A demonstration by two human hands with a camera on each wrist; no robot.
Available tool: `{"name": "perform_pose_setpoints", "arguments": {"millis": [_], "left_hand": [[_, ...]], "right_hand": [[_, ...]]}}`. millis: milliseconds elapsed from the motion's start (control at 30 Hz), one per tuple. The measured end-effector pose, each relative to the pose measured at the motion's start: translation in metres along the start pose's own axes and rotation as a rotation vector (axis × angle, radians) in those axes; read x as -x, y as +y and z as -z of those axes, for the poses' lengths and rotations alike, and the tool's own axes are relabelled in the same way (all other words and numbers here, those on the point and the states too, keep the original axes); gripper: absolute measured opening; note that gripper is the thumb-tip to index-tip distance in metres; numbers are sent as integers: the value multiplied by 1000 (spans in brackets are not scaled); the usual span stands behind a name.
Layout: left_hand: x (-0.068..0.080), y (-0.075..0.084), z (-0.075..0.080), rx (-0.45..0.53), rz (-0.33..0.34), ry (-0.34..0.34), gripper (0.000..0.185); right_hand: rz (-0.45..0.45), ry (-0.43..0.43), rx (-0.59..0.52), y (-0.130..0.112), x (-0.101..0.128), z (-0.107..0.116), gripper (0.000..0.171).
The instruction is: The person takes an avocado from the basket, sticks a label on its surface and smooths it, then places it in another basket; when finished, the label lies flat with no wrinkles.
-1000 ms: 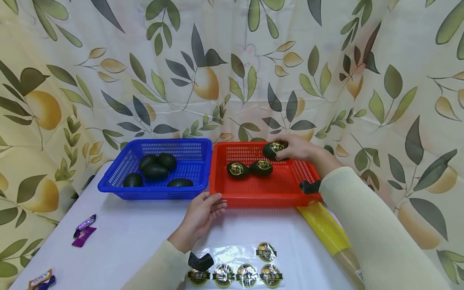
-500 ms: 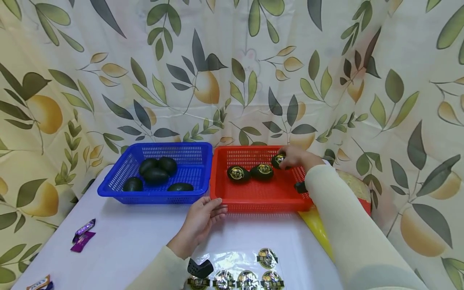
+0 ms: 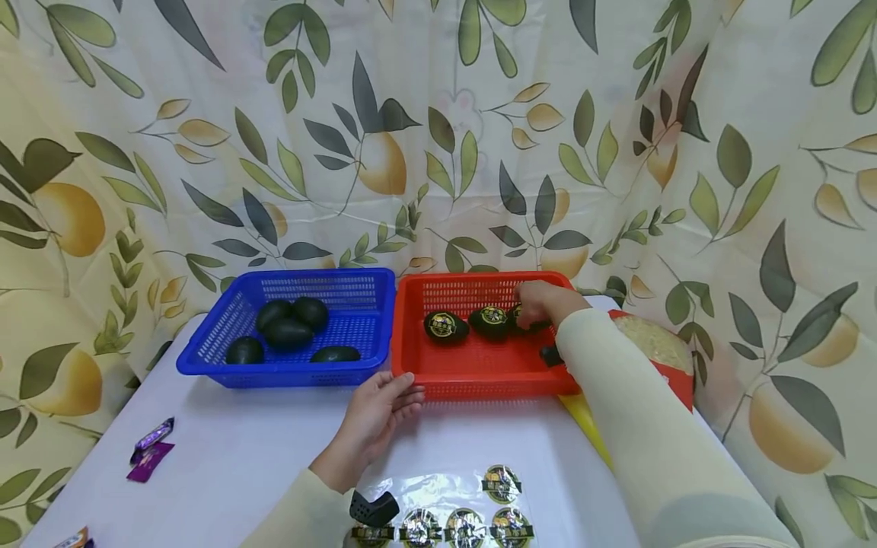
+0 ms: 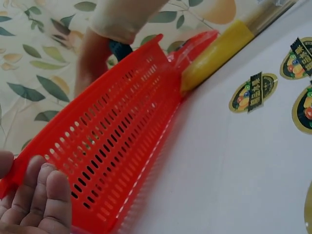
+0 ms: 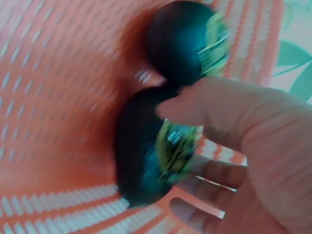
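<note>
Gripped a stickered avocado in the red basket with right hand; rested left hand, fingers relaxed, against its front wall.

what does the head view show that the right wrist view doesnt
Only the head view shows the blue basket with its plain avocados, the left hand resting on the red basket's near rim, the sticker sheet, the candy wrappers and the leaf-print curtain. Only the right wrist view shows the grip close up: thumb over and fingers under a stickered avocado, though blurred. Both show the red basket, the right hand and a neighbouring stickered avocado.
</note>
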State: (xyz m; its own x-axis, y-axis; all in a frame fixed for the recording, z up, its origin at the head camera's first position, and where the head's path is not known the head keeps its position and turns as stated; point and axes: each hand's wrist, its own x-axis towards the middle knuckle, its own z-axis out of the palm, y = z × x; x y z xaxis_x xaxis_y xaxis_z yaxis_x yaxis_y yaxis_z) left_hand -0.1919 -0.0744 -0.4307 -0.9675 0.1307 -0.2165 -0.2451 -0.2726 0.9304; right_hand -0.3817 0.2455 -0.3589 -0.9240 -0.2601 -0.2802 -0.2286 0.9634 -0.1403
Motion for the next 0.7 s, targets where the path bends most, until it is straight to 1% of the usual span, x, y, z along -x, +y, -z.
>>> {"name": "perform_pose_setpoints", "arguments": {"millis": [67,133,200,300,333,433,533,633,700], "left_hand": [[1,-1,3,-16,4,1,36],[3,-1,10,-29,-5,12,36],[7,1,21,-33,-20,39,34],[14,8,43,-3,-38,110,31],[16,12,53,11,-37,136,32],[22,22,82,68,-18,218,36],[25,34,109,113,11,271,39],[23,43,127,156,28,301,35],[21,48,132,176,19,310,30]], "right_hand": [[-9,25,-67,-10,-3,5,56],[32,66,-98,-21,-7,10,58],[88,103,-124,-36,-7,17,59],[191,134,-152,-60,-5,26,59],[212,135,-182,-69,-5,28,59],[271,115,-262,-96,-2,31,59],[325,101,-335,-124,-2,30,56],[408,112,-376,-150,-5,27,51],[456,106,-422,-167,-7,25,49]]}}
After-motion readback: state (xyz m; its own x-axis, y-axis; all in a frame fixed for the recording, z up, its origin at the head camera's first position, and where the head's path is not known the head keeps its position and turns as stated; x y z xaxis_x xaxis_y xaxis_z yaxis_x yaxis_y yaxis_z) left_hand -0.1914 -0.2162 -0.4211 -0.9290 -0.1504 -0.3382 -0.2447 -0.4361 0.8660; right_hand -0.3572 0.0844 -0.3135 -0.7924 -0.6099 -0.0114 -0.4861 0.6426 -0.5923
